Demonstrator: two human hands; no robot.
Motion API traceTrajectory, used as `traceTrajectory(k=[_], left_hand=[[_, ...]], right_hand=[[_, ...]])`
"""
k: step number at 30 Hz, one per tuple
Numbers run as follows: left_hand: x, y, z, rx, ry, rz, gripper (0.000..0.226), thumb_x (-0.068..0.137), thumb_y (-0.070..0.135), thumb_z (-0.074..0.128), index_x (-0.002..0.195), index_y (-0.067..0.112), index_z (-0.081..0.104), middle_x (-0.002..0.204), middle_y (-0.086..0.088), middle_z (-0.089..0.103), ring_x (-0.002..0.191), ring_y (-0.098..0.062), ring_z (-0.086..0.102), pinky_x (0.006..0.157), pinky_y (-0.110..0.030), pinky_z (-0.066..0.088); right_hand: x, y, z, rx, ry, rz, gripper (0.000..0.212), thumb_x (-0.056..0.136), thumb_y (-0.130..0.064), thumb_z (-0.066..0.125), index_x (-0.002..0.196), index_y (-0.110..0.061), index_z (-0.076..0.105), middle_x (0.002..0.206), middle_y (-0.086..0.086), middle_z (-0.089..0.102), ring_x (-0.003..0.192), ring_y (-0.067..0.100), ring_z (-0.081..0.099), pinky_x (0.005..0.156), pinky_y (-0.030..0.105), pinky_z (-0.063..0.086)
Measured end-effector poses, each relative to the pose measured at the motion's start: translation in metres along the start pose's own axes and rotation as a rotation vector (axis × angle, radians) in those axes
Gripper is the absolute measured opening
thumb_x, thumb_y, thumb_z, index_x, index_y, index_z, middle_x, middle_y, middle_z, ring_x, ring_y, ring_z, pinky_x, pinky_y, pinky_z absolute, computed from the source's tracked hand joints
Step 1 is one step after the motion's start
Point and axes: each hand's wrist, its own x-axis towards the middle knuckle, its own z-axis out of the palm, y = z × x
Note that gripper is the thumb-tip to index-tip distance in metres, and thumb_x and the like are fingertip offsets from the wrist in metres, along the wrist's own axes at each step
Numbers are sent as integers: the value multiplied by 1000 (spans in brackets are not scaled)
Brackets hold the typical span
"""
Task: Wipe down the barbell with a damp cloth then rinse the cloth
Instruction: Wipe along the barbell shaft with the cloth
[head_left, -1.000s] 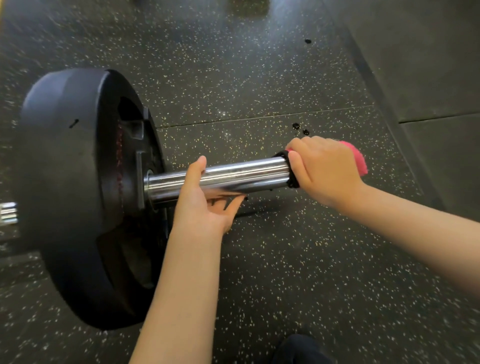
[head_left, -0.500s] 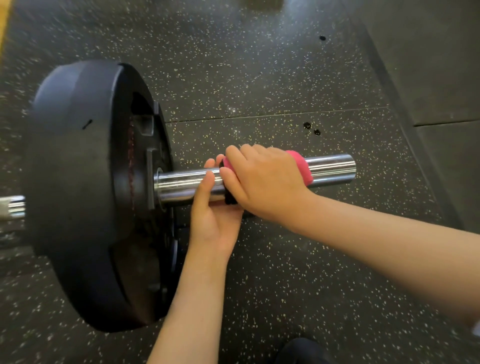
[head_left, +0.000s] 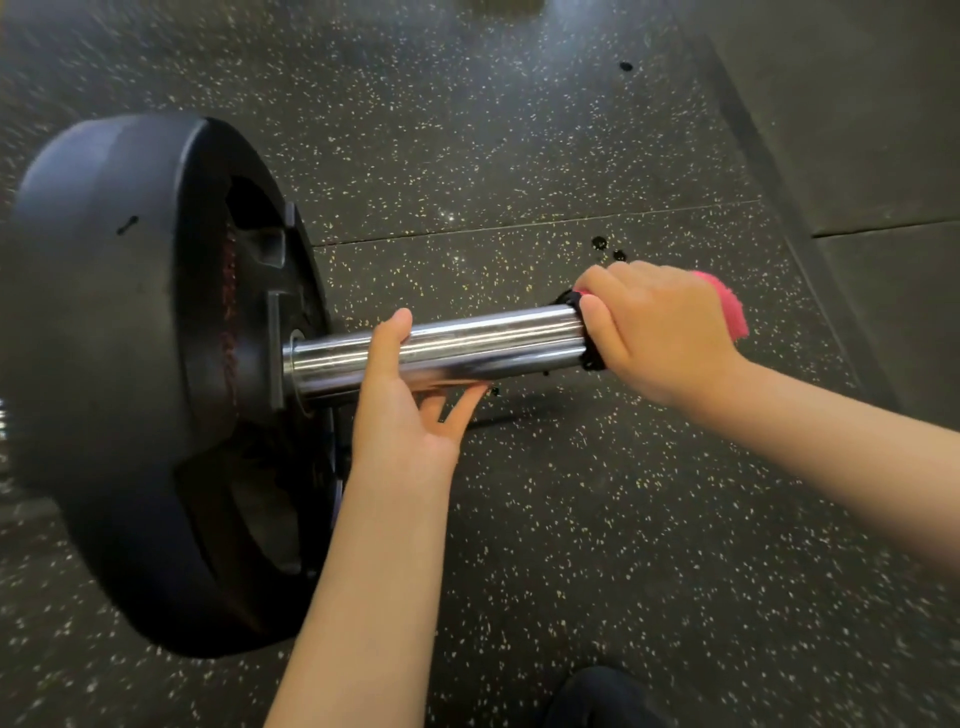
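Head view, looking down. Barbell sleeve (head_left: 493, 343): bright chrome, lying level above the floor, running left to right. No engraving or brand mark readable on it.

Weight plate (head_left: 130, 364): black, rubber-coated, loaded at the sleeve's left end and standing on its edge. Reddish raised lettering runs down its inner face, too dark and blurred to read.

Left hand (head_left: 410, 395): cups the sleeve from below near the plate. Thumb lies up over the near side, fingers stretch almost straight underneath. A loose cradle, not a clenched grip.

Right hand (head_left: 660, 332): fist closed round the sleeve's outer end, gripping the cloth (head_left: 730, 306) wrapped over it. Cloth is pink and fluffy, with a black edge showing at the thumb side and a pink tuft sticking out behind the knuckles.

Floor (head_left: 519, 156): black rubber gym tiles flecked with pale yellow and white, one seam crossing behind the sleeve. A few dark wet-looking drops (head_left: 600, 242) sit beyond the right hand. A plain grey mat (head_left: 857, 130) borders the tiles on the right.
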Motion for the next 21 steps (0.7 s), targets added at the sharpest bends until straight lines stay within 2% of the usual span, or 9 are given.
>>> traceTrajectory(k=[3,5,7,8,11,13,16,19,21], left_hand=[[5,-4,-5,-2,-50,42,31,76,25,77,104,18,64,89,-4,75,85,-22,73,86,-49,55],[10,-10,-10,11,-111,87,21,81,26,71,100,19,65,85,-1,75,83,-18,72,86,-44,56],[18,-14,-18,35,-236,122,13,85,25,65,95,18,64,89,0,72,85,-16,69,77,-35,57],[23,-14,-23,26,-331,129,19,83,26,67,98,17,62,95,0,69,88,-15,67,73,-31,56],[36,-13,-32,-6,-554,114,68,59,34,86,115,17,50,107,-2,58,98,-16,59,78,-29,53],[43,-14,-37,9,-589,116,75,51,38,90,113,18,53,107,-1,60,98,-15,60,78,-29,53],[33,-16,-32,-27,-497,150,66,62,40,83,117,20,53,112,1,63,101,-14,62,79,-30,54],[15,-21,-16,-87,-234,127,46,77,39,69,114,14,60,112,0,69,100,-16,66,85,-33,53],[5,-18,-6,-119,-54,78,42,76,41,73,108,15,64,102,-4,74,96,-21,70,90,-40,54]], right_hand=[[3,-16,1,19,28,11,44,99,-30,24,81,-11,59,65,2,55,55,24,48,50,32,32],[8,-37,3,44,58,-17,42,98,-30,27,81,-12,60,65,2,57,55,24,49,52,31,29],[18,-69,7,87,84,-63,38,96,-30,31,78,-13,59,65,3,56,54,25,49,53,30,26],[23,-86,10,103,107,-79,36,95,-30,33,76,-13,58,64,4,56,53,26,49,53,30,25],[32,-116,14,117,155,-91,33,93,-30,37,75,-12,57,62,6,55,51,28,50,52,32,22],[31,-115,13,122,151,-110,32,93,-31,37,76,-12,57,62,6,55,51,27,50,52,31,22],[28,-104,8,124,82,-141,36,94,-35,34,80,-12,58,66,4,56,55,26,51,52,31,25],[24,-84,3,97,2,-148,38,95,-38,32,85,-13,59,69,3,58,58,25,53,52,32,32],[18,-59,0,75,-35,-112,38,96,-36,31,85,-13,59,70,2,59,59,24,53,52,32,36]])
